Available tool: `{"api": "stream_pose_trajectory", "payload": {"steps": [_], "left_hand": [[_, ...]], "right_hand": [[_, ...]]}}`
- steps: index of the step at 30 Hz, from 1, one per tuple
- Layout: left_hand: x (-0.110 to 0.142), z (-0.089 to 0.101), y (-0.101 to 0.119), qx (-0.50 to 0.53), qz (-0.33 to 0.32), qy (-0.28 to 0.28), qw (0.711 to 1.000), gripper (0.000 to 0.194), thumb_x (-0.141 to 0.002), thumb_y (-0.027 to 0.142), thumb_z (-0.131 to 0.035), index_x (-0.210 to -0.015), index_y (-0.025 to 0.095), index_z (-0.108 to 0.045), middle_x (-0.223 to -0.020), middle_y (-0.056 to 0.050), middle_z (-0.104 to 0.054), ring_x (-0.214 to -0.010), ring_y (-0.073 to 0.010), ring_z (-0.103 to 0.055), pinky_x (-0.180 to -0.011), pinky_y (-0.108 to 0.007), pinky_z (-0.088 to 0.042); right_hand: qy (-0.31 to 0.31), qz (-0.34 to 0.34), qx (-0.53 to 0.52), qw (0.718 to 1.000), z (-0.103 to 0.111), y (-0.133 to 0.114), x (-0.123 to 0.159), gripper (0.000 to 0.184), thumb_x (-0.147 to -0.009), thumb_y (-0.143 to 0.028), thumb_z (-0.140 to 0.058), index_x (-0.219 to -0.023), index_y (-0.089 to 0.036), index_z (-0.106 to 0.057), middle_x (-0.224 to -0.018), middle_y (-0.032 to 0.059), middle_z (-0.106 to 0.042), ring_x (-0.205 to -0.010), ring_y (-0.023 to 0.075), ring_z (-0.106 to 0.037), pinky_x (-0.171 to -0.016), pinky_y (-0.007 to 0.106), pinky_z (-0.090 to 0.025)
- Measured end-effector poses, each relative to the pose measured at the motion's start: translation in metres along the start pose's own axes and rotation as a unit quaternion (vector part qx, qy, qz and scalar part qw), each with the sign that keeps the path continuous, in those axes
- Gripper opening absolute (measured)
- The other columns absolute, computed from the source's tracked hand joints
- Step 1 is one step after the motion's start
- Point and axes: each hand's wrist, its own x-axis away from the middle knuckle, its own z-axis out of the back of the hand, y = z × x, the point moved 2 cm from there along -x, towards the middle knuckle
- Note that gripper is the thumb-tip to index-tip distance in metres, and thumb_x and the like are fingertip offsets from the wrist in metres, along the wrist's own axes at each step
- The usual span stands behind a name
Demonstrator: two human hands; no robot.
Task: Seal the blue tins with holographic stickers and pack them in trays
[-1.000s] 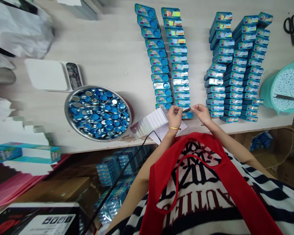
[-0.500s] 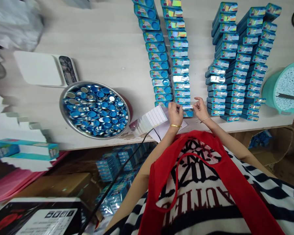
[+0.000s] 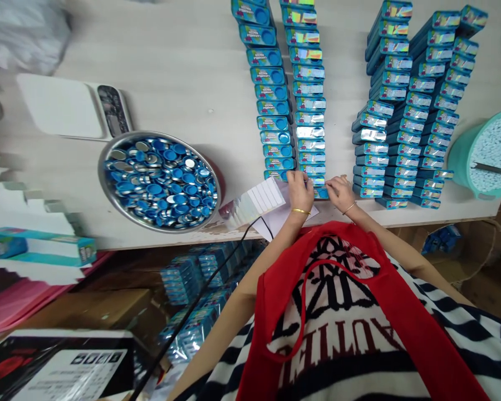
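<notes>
Two long rows of small blue candy boxes (image 3: 273, 107) run away from me, one printed with lettering and round blue recesses, the other topped by pale label strips (image 3: 310, 118). At the near end of the second row, a pale label strip (image 3: 318, 181) lies along a box between my hands. My left hand (image 3: 299, 192) is closed at its left end, fingers curled down. At the other end, my right hand (image 3: 340, 192) has its thumb and forefinger together, the other fingers loosely bent. Fingertips hide both label ends. Directly in front is another blue box (image 3: 321, 193).
Left of my hands are a label sheet (image 3: 256, 201), a steel bowl of blue-and-silver discs (image 3: 103, 192) and a white scale (image 3: 60, 108). More rows of labelled blue boxes (image 3: 404, 136) stand to the right, beside a teal tub (image 3: 463, 167) of white pellets. A black cable (image 3: 200, 301) hangs below the edge.
The pale strip, held stretched between both hands before, now lies down on the box. My right hand's fingers have lowered to the box's end. The view has shifted slightly.
</notes>
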Motion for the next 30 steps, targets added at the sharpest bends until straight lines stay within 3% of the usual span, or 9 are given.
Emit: {"api": "stream_pose_trajectory", "payload": {"steps": [7, 11, 13, 15, 18, 20, 24, 27, 30], "left_hand": [[0.002, 0.002, 0.018, 0.006, -0.019, -0.024, 1.000, 0.012, -0.086, 0.015, -0.055, -0.096, 0.022, -0.055, -0.110, -0.013, -0.055, -0.102, -0.0284, -0.061, -0.092, -0.049, -0.054], [0.002, 0.055, 0.018, 0.021, -0.107, -0.027, 0.994, 0.018, -0.094, 0.023, -0.051, -0.110, 0.021, -0.060, -0.106, -0.010, -0.064, -0.100, -0.0242, -0.063, -0.093, -0.042, -0.054], [-0.001, 0.092, -0.002, -0.007, -0.108, 0.009, 0.994, 0.026, -0.096, 0.021, -0.044, -0.116, 0.020, -0.061, -0.110, -0.012, -0.066, -0.107, -0.0244, -0.063, -0.101, -0.042, -0.051], [-0.004, 0.122, -0.033, -0.063, -0.053, 0.030, 0.996, 0.038, -0.092, 0.014, -0.040, -0.124, 0.017, -0.060, -0.122, -0.016, -0.066, -0.119, -0.0269, -0.060, -0.109, -0.046, -0.045], [-0.005, 0.139, -0.081, -0.137, 0.056, -0.006, 0.989, 0.049, -0.086, 0.014, -0.045, -0.134, 0.016, -0.057, -0.133, -0.018, -0.063, -0.132, -0.0316, -0.054, -0.119, -0.055, -0.031], [0.000, 0.135, -0.100, -0.146, 0.090, -0.053, 0.984, 0.037, -0.088, 0.020, -0.049, -0.122, 0.018, -0.062, -0.123, -0.017, -0.069, -0.125, -0.0331, -0.058, -0.120, -0.062, -0.024], [0.009, 0.129, -0.106, -0.093, 0.028, -0.081, 0.992, 0.016, -0.091, 0.029, -0.050, -0.087, 0.021, -0.063, -0.095, -0.011, -0.073, -0.101, -0.0288, -0.065, -0.110, -0.055, -0.036], [0.011, 0.139, -0.103, -0.025, -0.027, -0.031, 0.999, 0.018, -0.094, 0.035, -0.050, -0.091, 0.022, -0.063, -0.090, -0.008, -0.071, -0.091, -0.0240, -0.066, -0.096, -0.041, -0.046], [0.012, 0.148, -0.103, 0.002, -0.055, -0.009, 0.998, 0.023, -0.095, 0.033, -0.049, -0.105, 0.021, -0.065, -0.097, -0.010, -0.072, -0.092, -0.0231, -0.066, -0.088, -0.036, -0.049]], "right_hand": [[-0.176, 0.058, 0.237, 0.954, 0.019, -0.010, -0.033, 0.035, -0.097, -0.021, -0.039, -0.113, -0.012, -0.069, -0.112, 0.0170, -0.071, -0.105, 0.0305, -0.057, -0.091, 0.042, -0.030], [-0.180, 0.008, 0.278, 0.944, 0.041, -0.004, -0.038, 0.037, -0.096, -0.021, -0.040, -0.113, -0.011, -0.071, -0.112, 0.0192, -0.072, -0.104, 0.0326, -0.059, -0.088, 0.043, -0.031], [-0.118, -0.011, 0.251, 0.961, 0.049, -0.006, -0.036, 0.038, -0.096, -0.020, -0.038, -0.116, -0.012, -0.070, -0.112, 0.0177, -0.072, -0.105, 0.0314, -0.059, -0.088, 0.042, -0.033], [-0.053, 0.014, 0.200, 0.978, 0.049, -0.019, -0.035, 0.039, -0.098, -0.023, -0.037, -0.120, -0.013, -0.068, -0.112, 0.0167, -0.071, -0.106, 0.0300, -0.059, -0.090, 0.040, -0.035], [-0.011, 0.108, 0.130, 0.985, 0.031, -0.061, -0.039, 0.040, -0.103, -0.034, -0.037, -0.119, -0.014, -0.068, -0.113, 0.0164, -0.068, -0.107, 0.0287, -0.056, -0.094, 0.040, -0.038], [-0.013, 0.162, 0.115, 0.980, 0.011, -0.098, -0.044, 0.041, -0.104, -0.039, -0.039, -0.118, -0.016, -0.069, -0.118, 0.0160, -0.066, -0.111, 0.0294, -0.054, -0.097, 0.042, -0.037], [-0.089, 0.223, 0.159, 0.958, -0.031, -0.164, -0.054, 0.036, -0.101, -0.036, -0.047, -0.122, -0.016, -0.068, -0.131, 0.0172, -0.063, -0.128, 0.0341, -0.046, -0.108, 0.050, -0.029], [-0.176, 0.224, 0.206, 0.936, -0.050, -0.188, -0.062, 0.034, -0.102, -0.025, -0.041, -0.110, -0.014, -0.072, -0.112, 0.0168, -0.072, -0.118, 0.0332, -0.053, -0.111, 0.054, -0.021], [-0.204, 0.192, 0.222, 0.934, -0.054, -0.190, -0.073, 0.035, -0.103, -0.022, -0.039, -0.099, -0.016, -0.074, -0.099, 0.0142, -0.075, -0.107, 0.0309, -0.058, -0.110, 0.055, -0.019]]}}
